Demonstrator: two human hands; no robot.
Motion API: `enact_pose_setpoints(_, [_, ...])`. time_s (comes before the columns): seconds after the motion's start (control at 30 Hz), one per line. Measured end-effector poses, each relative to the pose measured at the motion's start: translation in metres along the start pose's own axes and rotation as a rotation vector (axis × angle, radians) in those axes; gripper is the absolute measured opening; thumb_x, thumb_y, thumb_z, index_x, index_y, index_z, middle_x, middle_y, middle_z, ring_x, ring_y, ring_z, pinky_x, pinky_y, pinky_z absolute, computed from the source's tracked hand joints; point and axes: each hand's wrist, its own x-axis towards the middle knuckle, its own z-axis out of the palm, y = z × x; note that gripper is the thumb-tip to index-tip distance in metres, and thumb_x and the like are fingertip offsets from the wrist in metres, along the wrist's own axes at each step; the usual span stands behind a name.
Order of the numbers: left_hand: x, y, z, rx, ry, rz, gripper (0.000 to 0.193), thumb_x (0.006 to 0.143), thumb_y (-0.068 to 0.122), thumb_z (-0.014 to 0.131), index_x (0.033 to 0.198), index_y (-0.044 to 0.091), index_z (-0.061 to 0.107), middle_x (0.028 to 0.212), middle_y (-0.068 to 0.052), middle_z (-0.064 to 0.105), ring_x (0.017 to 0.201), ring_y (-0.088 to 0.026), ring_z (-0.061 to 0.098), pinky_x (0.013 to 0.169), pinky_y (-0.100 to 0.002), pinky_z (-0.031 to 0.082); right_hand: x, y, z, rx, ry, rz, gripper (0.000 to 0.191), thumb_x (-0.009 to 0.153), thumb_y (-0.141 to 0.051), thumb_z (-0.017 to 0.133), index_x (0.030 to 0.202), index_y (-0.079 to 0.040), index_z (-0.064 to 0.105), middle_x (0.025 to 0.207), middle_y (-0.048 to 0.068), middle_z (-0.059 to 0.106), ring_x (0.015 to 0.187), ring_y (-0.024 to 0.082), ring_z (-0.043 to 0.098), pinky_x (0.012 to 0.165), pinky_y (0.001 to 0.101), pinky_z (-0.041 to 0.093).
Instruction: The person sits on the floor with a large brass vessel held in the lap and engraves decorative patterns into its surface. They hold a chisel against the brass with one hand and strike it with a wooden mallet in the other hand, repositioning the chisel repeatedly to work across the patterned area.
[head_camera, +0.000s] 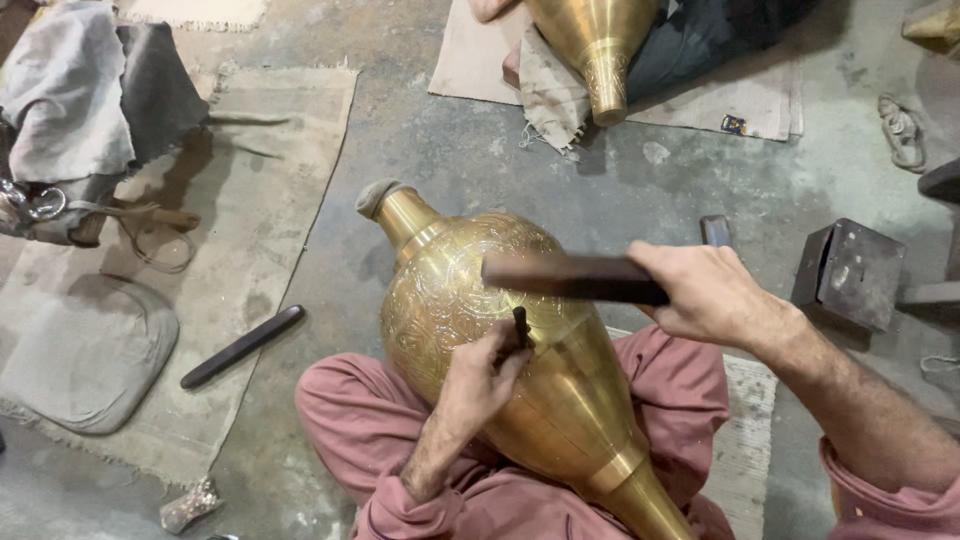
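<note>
The big brass vase (500, 360) lies across our lap — we're mid-engraving, we judge. Right hand (715, 295) is clenched round the dark striker bar (570, 278), raised; left hand (480, 375) pinches the small chisel (521, 325) against the brass. Next calls for a square, measured tap.

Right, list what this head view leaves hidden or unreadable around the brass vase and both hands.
- Tip of the small punch: covered by the left hand, so its contact with the brass vase is unseen.
- Vase foot: cut off by the bottom edge.
- Dark striking bar: its rear end sits inside the right hand.
- Engraved pattern: too fine to read.
- Second brass vase: cut off by the top edge.
</note>
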Motion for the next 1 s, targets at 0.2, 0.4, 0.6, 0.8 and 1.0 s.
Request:
enact_pose_setpoints(0.2, [-0.012,0.009,-0.004,-0.178,0.209,-0.104,0.037,0.095,0.003,0.069,0.130,-0.002,0.060,0.105,-0.015,0.079,0.095,-0.019,0.079,0.080,-0.030,0.067,0.010,0.005,0.021,-0.189,-0.060,0.019,0.031,0.082,-0.012,0.068,0.111,-0.013,0.058,0.092,0.010,0.075,0.088,0.038,0.072,0.070,0.0527,0.055])
enact_pose_setpoints(0.4, [-0.010,0.011,-0.007,-0.121,0.163,-0.144,0.037,0.095,0.006,0.072,0.129,-0.001,0.060,0.101,-0.014,0.080,0.089,-0.018,0.081,0.071,-0.028,0.065,0.026,0.005,0.032,-0.253,0.067,-0.076,0.028,0.080,-0.011,0.068,0.105,-0.010,0.058,0.084,0.013,0.072,0.081,0.039,0.072,0.064,0.0514,0.055])
enact_pose_setpoints(0.6, [-0.013,0.002,-0.005,-0.054,0.191,-0.009,0.038,0.094,0.002,0.071,0.130,-0.002,0.059,0.106,-0.016,0.079,0.092,-0.022,0.081,0.076,-0.031,0.065,0.034,-0.019,0.007,0.199,0.056,-0.163,0.037,0.081,-0.025,0.079,0.105,-0.008,0.057,0.076,0.014,0.071,0.072,0.037,0.072,0.060,0.0466,0.056])
enact_pose_setpoints(0.8, [-0.019,0.001,0.003,-0.146,0.217,-0.062,0.034,0.094,-0.003,0.066,0.127,-0.003,0.062,0.102,-0.016,0.080,0.092,-0.024,0.082,0.078,-0.031,0.065,0.045,-0.046,-0.011,0.235,0.031,-0.203,0.033,0.084,-0.025,0.077,0.104,-0.009,0.057,0.080,0.011,0.070,0.076,0.032,0.073,0.065,0.0446,0.056])
enact_pose_setpoints(1.0, [-0.019,0.001,0.005,-0.078,0.242,-0.032,0.041,0.089,-0.006,0.062,0.130,-0.006,0.058,0.105,-0.017,0.079,0.095,-0.023,0.080,0.083,-0.031,0.065,0.050,-0.053,-0.010,0.099,0.040,-0.241,0.023,0.084,-0.018,0.072,0.102,-0.012,0.058,0.084,0.006,0.071,0.080,0.026,0.073,0.072,0.0429,0.057])
